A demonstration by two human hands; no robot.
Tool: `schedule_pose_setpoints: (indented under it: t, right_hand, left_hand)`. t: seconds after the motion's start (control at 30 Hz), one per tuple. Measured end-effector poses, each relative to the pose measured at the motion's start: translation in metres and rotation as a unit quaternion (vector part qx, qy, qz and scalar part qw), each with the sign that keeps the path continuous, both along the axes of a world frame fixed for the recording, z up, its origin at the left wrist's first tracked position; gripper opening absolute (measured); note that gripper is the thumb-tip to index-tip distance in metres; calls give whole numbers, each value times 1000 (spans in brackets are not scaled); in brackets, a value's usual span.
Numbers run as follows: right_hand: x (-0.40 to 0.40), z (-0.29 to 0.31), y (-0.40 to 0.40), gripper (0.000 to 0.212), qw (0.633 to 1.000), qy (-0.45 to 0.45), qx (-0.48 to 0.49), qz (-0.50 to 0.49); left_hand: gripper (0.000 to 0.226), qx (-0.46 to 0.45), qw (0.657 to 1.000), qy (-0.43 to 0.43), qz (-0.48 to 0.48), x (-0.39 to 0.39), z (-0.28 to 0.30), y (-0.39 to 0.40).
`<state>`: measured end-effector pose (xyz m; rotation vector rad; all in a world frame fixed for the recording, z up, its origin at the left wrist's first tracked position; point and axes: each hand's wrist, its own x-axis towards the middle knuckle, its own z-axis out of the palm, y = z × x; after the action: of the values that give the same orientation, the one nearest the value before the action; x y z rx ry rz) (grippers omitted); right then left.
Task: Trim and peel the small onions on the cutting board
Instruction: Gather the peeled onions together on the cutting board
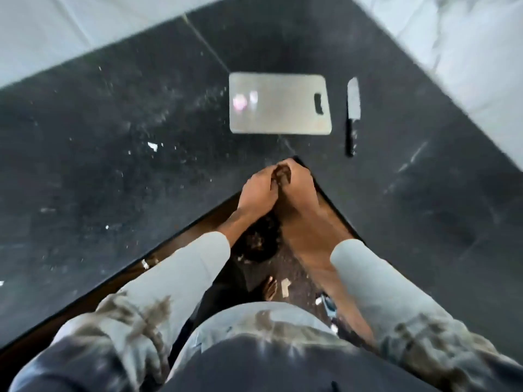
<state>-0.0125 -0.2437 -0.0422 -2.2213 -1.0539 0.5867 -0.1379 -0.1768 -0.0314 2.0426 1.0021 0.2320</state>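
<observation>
Sleeves [198,267], pale knit, nearest; left hand [259,190] & right hand [297,182] are pressed together at counter [113,137] edge, fingers curled, nothing seen held. Onions [240,102], small, pinkish, blurred, lie on board [283,108] left end. Knife [352,114] lies beside board, untouched. Trimming judged not begun; knife pickup needed next.

The single head view looks steeply down from above at the counter corner [294,158], board [283,108] farther off.
</observation>
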Motion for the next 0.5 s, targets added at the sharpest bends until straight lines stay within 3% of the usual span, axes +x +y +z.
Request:
schedule_pose_setpoints:
  t: [0.2, 0.5]
  right_hand:
    - [50, 69, 62, 24, 994, -99, 22, 41]
    - [75, 68, 153, 17, 991, -126, 4, 51]
  left_hand:
    - [38, 56, 996, -65, -7, 29, 46, 76]
    - [40, 95, 995, -10, 39, 38, 47, 183]
